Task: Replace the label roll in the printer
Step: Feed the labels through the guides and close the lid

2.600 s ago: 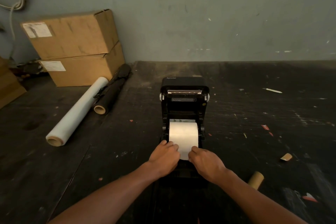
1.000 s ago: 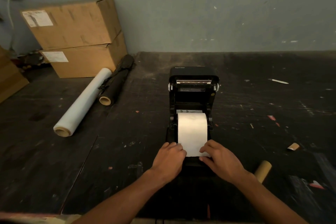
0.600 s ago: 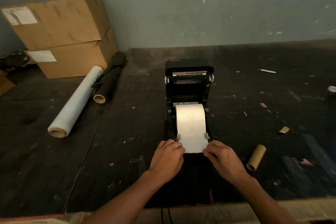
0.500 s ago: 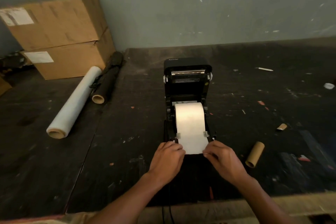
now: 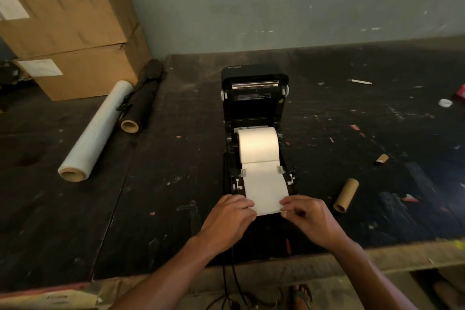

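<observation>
A black label printer [image 5: 254, 106] stands open on the dark table, its lid tilted up and back. A white label roll [image 5: 258, 144] sits in its bay. The paper strip [image 5: 265, 189] runs from the roll toward me, between two small grey guides, past the printer's front. My left hand [image 5: 230, 219] pinches the strip's near left corner. My right hand [image 5: 308, 219] pinches its near right corner. An empty cardboard core [image 5: 346, 194] lies on the table to the right of the printer.
Two stacked cardboard boxes [image 5: 73, 38] stand at the back left against the wall. A clear film roll [image 5: 94, 131] and a black roll [image 5: 142, 103] lie beside them. Paper scraps [image 5: 382, 158] dot the right side. The table edge [image 5: 415, 254] and cables [image 5: 232, 284] are near me.
Both hands have drawn the paper strip farther out toward me, so more of it lies flat between the guides. The camera has pulled back and tilted, showing the table's near edge.
</observation>
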`<state>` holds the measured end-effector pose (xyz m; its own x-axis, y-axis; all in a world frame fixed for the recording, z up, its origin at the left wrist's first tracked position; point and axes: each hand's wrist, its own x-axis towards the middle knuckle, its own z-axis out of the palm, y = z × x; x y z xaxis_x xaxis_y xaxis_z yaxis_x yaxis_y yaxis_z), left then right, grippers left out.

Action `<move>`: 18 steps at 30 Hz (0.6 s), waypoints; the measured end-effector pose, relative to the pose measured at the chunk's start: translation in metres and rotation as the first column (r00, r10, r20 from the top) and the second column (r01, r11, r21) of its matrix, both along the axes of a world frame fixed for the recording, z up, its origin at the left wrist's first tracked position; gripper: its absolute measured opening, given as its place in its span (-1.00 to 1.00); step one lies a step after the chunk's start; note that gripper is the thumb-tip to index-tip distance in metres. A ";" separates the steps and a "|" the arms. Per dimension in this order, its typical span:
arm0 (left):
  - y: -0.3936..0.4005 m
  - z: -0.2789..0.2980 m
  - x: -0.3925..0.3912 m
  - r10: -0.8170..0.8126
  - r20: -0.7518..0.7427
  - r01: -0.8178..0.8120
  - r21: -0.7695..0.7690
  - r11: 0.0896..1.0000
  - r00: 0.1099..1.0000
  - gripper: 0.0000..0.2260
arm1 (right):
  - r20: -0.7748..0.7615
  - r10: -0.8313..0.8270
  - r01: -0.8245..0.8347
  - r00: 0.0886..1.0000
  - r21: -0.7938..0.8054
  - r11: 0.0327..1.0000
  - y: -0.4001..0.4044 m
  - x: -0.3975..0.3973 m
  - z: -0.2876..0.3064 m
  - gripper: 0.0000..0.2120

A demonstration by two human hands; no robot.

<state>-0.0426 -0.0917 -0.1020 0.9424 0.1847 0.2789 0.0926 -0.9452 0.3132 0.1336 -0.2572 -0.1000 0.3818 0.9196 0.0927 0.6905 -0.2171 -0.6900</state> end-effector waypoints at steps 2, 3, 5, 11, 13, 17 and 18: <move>-0.001 -0.002 -0.003 -0.008 -0.007 0.008 0.004 1.000 1.000 -0.79 | -0.003 0.007 -0.007 1.000 -0.012 1.000 -0.002 -0.002 -0.002 -0.87; -0.001 -0.003 -0.004 -0.011 -0.009 0.011 0.007 1.000 1.000 -0.79 | -0.003 0.009 -0.009 1.000 -0.018 1.000 -0.002 -0.003 -0.003 -0.88; 0.000 -0.004 -0.004 -0.014 -0.022 0.014 0.010 1.000 1.000 -0.78 | -0.007 0.015 -0.016 1.000 -0.027 1.000 -0.003 -0.003 -0.003 -0.88; 0.001 -0.006 -0.004 -0.056 -0.060 0.058 0.023 0.998 0.997 -0.80 | -0.047 0.024 -0.028 0.999 -0.069 0.997 -0.004 -0.004 -0.004 -0.88; 0.000 -0.006 -0.004 -0.071 -0.070 0.073 0.030 0.997 0.995 -0.81 | -0.065 0.028 -0.033 0.998 -0.088 0.996 -0.004 -0.004 -0.004 -0.86; 0.000 -0.008 -0.005 -0.098 -0.096 0.101 0.035 0.994 0.991 -0.82 | -0.092 0.041 -0.057 0.995 -0.173 0.983 -0.004 -0.002 -0.005 -0.84; 0.001 -0.009 -0.005 -0.105 -0.105 0.110 0.037 0.993 0.989 -0.82 | -0.093 0.048 -0.065 0.994 -0.198 0.978 -0.003 -0.001 -0.005 -0.85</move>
